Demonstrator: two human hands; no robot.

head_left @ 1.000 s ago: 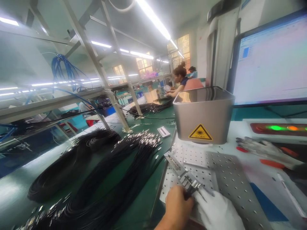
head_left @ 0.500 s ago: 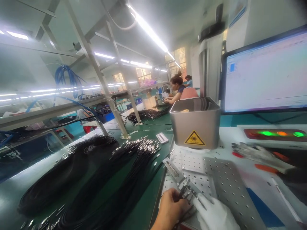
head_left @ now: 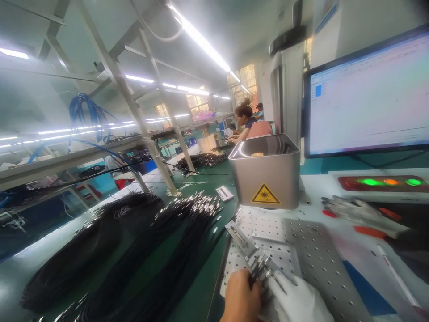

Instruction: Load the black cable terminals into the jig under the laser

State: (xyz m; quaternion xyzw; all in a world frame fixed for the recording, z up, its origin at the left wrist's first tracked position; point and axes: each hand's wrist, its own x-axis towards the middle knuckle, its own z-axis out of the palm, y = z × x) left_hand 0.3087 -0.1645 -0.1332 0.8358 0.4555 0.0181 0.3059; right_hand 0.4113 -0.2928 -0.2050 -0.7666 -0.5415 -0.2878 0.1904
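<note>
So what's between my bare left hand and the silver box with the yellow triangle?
In the head view, the metal fixture and part of the perforated plate lie between your left hand and the box.

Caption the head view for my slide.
Bare left hand and gloved right hand at a metal fixture over a perforated plate.

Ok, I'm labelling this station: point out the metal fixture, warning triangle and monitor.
Metal fixture (head_left: pixel 250 253): head view, its middle section.
Warning triangle (head_left: pixel 266 195): head view, its central symbol.
Monitor (head_left: pixel 368 96): head view, its screen.
</note>
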